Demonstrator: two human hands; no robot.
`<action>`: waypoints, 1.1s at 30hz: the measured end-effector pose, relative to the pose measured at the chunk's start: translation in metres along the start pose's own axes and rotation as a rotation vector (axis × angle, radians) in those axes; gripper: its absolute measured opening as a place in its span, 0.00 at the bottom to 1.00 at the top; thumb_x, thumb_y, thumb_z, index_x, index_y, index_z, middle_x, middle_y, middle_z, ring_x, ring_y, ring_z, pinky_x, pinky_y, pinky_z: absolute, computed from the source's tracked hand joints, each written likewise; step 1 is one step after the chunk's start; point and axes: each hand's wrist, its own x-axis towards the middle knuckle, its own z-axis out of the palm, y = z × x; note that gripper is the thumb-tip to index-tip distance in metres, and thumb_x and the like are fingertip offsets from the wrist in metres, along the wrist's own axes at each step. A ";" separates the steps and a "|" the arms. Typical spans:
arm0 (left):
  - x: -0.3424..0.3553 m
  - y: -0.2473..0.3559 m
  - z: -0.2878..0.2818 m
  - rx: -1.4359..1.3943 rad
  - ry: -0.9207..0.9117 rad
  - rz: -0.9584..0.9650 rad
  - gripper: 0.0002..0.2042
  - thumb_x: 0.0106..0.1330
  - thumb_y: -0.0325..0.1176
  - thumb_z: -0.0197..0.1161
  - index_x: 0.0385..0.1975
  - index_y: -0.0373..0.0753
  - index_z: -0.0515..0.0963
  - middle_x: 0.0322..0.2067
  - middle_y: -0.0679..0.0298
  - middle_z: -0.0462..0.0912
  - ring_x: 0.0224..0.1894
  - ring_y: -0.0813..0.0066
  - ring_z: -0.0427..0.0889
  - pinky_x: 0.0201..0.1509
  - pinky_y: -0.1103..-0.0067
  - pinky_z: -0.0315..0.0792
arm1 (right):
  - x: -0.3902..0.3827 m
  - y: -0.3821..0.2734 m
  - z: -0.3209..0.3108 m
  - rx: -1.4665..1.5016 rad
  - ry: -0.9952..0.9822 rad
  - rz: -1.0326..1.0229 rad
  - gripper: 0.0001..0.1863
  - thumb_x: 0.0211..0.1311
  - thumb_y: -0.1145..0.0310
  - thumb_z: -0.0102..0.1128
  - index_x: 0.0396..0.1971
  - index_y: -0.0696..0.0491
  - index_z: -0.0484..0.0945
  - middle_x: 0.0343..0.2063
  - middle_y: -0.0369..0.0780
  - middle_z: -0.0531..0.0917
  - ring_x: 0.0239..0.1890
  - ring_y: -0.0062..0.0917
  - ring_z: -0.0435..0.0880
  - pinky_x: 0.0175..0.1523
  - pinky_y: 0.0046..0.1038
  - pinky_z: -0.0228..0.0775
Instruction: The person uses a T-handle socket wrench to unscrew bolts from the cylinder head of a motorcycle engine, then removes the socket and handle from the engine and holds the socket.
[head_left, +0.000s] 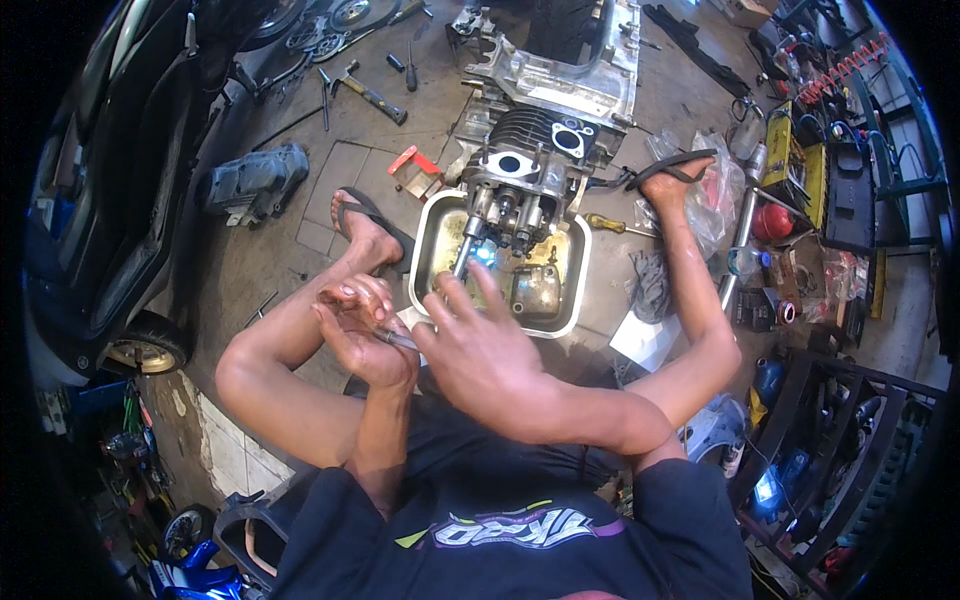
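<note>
My left hand, palm upward with fingers curled and dark with grime, holds a thin metal shaft. My right hand, blurred, reaches across just right of it with its fingers apart, near the lower end of a steel tool bar. That bar runs up to a socket on the front of a finned engine head, which is attached to a silver engine case. Whether my right fingers touch the bar is unclear. Under the engine sits a metal tray with oily residue and a small metal part.
My bare legs and sandalled feet flank the tray. A hammer, a screwdriver, a red bracket and a grey casing lie on the floor. A dark scooter stands left; tool racks crowd the right.
</note>
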 end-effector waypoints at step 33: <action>-0.051 -0.033 -0.035 -0.714 0.268 -0.644 0.13 0.75 0.42 0.47 0.33 0.39 0.66 0.23 0.65 0.63 0.23 0.78 0.63 0.29 0.79 0.63 | 0.022 0.016 -0.001 1.221 0.076 -0.336 0.14 0.54 0.58 0.71 0.26 0.51 0.77 0.12 0.33 0.73 0.20 0.25 0.76 0.45 0.26 0.67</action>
